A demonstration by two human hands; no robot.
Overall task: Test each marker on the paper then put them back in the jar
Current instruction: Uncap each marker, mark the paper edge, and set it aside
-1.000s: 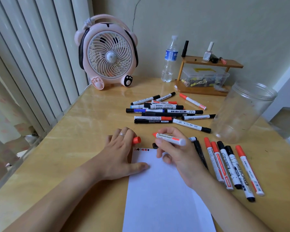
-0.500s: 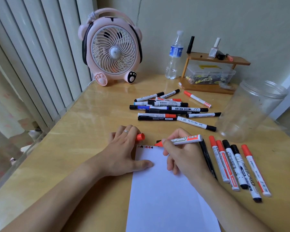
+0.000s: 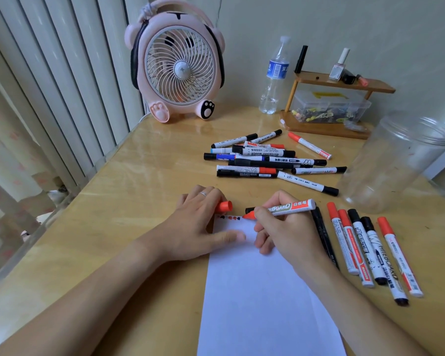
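The wooden table (image 3: pixel 139 201) sits in a corner by the blinds, a pink fan (image 3: pixel 177 65) at the back. My left hand (image 3: pixel 201 222) lies flat to pin the paper (image 3: pixel 262 291), its fingers curled round the red cap (image 3: pixel 224 206) so it stays handy. My right hand (image 3: pixel 283 232) grips the red marker (image 3: pixel 280 208), tip on the sheet's top edge beside five small test marks. Six markers lie in a row to my right, probably tested; about eleven wait in a pile (image 3: pixel 267 160). The jar (image 3: pixel 396 163) stands empty.
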